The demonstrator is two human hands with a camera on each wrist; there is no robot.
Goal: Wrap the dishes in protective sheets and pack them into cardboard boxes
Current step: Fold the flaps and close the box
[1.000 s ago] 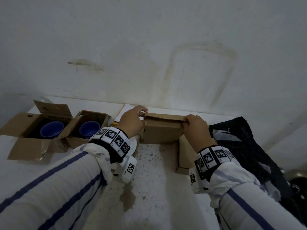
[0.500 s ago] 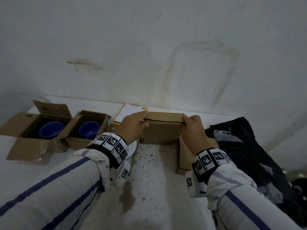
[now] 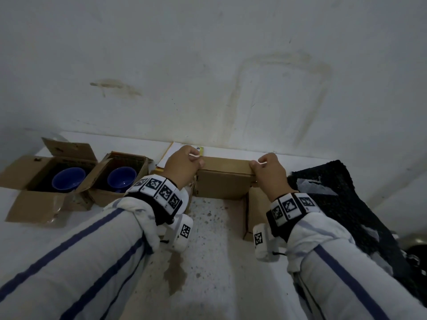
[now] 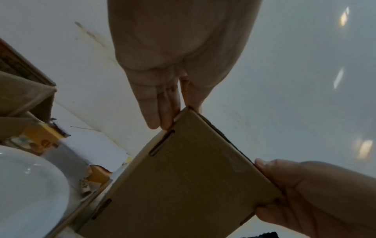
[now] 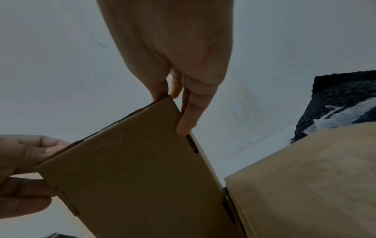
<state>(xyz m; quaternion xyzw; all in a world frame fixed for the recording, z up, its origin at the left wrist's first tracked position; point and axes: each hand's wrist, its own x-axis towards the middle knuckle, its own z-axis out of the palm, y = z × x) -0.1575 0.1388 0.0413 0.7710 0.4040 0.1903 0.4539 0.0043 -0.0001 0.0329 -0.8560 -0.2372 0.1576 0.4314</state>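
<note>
A brown cardboard box (image 3: 223, 181) stands against the wall at the middle of the counter, its top flap (image 3: 227, 165) folded over. My left hand (image 3: 184, 166) pinches the flap's left corner, thumb and fingers closed on the cardboard edge (image 4: 179, 119). My right hand (image 3: 268, 172) pinches the right corner (image 5: 173, 103) the same way. Two open boxes at the left each hold a blue bowl (image 3: 68, 181) (image 3: 121, 179). A white plate (image 4: 30, 185) lies under my left wrist. What is inside the held box is hidden.
Another cardboard panel (image 3: 255, 211) stands at the box's right side. Black padded sheets (image 3: 335, 195) lie on the counter's right. White paper (image 3: 171, 153) leans against the wall behind my left hand. The speckled counter (image 3: 215, 250) has a brown stain in front.
Both hands shifted slightly along the flap and pressed it lower, so the box top now lies flatter. The boxes with bowls have not moved.
</note>
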